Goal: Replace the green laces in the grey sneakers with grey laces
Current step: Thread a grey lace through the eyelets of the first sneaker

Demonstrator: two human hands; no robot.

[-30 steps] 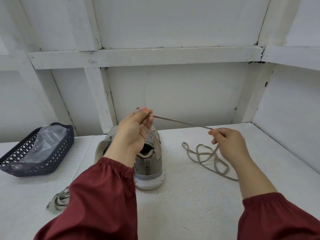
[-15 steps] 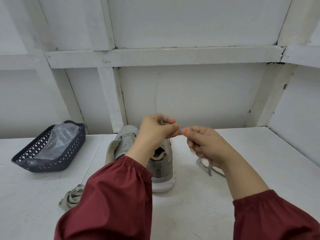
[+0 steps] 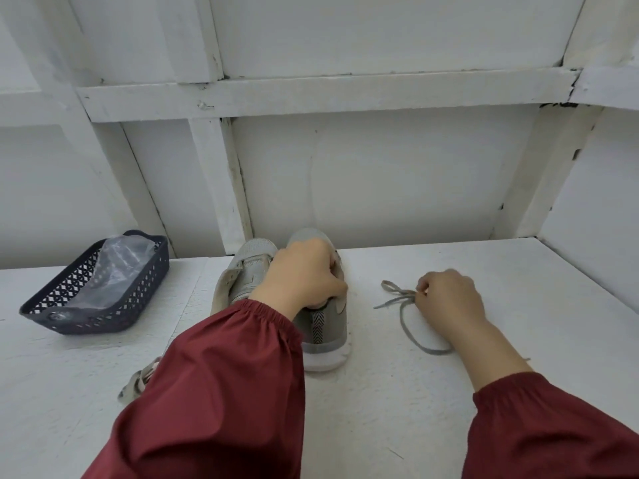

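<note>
Head view: we are gripping a sneaker (image 3: 325,326) by its top with our left hand (image 3: 304,274). Our right hand (image 3: 446,299) is pinching a grey lace (image 3: 402,316) lying on the table (image 3: 380,426).

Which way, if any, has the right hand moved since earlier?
Yes. The right hand came down from above the sneakers onto the table right of them, pinching the grey lace.

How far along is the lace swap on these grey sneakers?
Done, apparently: a bundled lace lies off the shoes by the left sleeve, colour unclear. In hand: the left hand grips the nearer sneaker; the right hand pinches a loose grey lace on the table. Left: threading; no lace visibly sits in that or the other sneaker.
</note>
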